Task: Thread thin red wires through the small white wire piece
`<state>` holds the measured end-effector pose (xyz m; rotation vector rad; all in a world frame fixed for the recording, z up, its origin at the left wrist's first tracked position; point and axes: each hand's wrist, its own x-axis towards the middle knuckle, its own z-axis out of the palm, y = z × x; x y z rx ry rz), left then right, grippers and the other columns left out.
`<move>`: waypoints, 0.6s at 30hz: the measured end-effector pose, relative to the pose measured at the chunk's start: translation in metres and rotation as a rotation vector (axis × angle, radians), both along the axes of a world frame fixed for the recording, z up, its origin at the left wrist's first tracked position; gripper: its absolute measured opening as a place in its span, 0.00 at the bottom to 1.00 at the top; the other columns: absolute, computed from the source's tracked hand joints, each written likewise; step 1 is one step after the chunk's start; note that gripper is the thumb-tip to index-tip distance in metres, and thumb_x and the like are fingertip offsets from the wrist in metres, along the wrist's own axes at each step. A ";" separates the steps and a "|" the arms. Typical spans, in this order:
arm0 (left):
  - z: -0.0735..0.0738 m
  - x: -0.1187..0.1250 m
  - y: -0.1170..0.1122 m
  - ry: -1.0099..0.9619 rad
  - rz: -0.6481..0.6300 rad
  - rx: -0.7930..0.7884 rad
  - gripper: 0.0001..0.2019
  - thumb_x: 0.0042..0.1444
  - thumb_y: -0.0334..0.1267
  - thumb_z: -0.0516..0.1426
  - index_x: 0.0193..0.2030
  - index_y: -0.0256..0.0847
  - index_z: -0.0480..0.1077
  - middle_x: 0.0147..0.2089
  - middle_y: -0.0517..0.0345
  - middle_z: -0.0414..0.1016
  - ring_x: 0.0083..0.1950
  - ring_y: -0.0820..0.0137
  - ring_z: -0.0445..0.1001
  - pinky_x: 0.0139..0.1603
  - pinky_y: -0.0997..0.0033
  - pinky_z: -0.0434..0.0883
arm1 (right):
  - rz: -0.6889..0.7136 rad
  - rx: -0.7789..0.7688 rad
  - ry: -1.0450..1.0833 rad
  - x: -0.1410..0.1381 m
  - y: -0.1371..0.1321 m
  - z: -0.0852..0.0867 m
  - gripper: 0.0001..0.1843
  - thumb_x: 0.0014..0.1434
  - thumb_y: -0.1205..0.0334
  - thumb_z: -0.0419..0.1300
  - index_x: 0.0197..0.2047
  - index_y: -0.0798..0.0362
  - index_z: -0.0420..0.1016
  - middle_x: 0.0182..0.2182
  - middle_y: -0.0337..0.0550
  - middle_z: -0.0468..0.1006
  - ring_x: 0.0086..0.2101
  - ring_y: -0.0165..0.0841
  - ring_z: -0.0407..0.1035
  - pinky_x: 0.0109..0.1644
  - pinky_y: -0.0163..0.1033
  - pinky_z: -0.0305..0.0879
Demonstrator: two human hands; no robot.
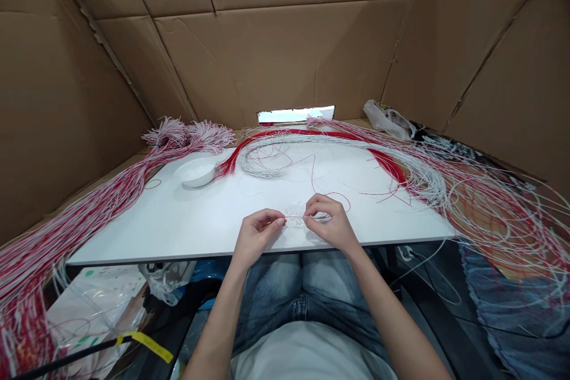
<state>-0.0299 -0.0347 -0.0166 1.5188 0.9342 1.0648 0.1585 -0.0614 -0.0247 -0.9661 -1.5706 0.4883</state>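
My left hand [256,236] and my right hand [332,222] meet near the front edge of a white table [178,225]. Between their fingertips they pinch a small translucent knotted piece [294,209], whose exact form is too fine to make out. A thin white strand [276,221] runs from it toward my left fingers. A loose thin red wire [341,199] curves just beyond my right hand. Farther back lie a thick red cord bundle [312,133] and a coil of grey-white wire [262,166].
A white bowl [196,173] sits at the table's far left. Long red-and-white wire bundles [89,202] hang over the left side, and a tangled heap [490,219] spreads right. Cardboard walls [66,101] surround the table. A plastic bag [387,119] lies at the back right.
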 end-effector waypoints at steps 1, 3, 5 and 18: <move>0.000 0.000 0.000 0.015 -0.005 0.009 0.10 0.46 0.41 0.65 0.30 0.36 0.76 0.29 0.56 0.77 0.33 0.70 0.73 0.37 0.74 0.70 | -0.002 0.000 0.006 0.000 0.000 0.000 0.06 0.47 0.72 0.58 0.23 0.54 0.73 0.27 0.39 0.71 0.29 0.29 0.65 0.33 0.35 0.63; 0.001 0.001 -0.001 0.041 -0.011 0.028 0.10 0.47 0.42 0.64 0.30 0.36 0.76 0.30 0.56 0.77 0.33 0.69 0.73 0.37 0.74 0.69 | -0.002 0.003 0.016 0.000 0.000 0.001 0.06 0.48 0.72 0.58 0.23 0.54 0.73 0.26 0.40 0.70 0.29 0.29 0.65 0.32 0.35 0.63; 0.001 0.001 -0.001 0.066 -0.006 0.047 0.09 0.48 0.42 0.63 0.30 0.36 0.76 0.30 0.55 0.77 0.34 0.69 0.73 0.37 0.74 0.69 | 0.002 0.003 0.022 0.000 -0.001 0.001 0.06 0.48 0.71 0.58 0.23 0.54 0.73 0.27 0.40 0.70 0.29 0.29 0.65 0.33 0.35 0.63; -0.005 0.001 0.000 0.097 -0.021 0.079 0.07 0.48 0.39 0.63 0.31 0.36 0.77 0.32 0.54 0.78 0.35 0.68 0.73 0.38 0.74 0.70 | 0.027 0.000 0.013 0.001 -0.001 0.001 0.05 0.47 0.72 0.59 0.24 0.54 0.73 0.27 0.40 0.70 0.29 0.29 0.66 0.32 0.35 0.63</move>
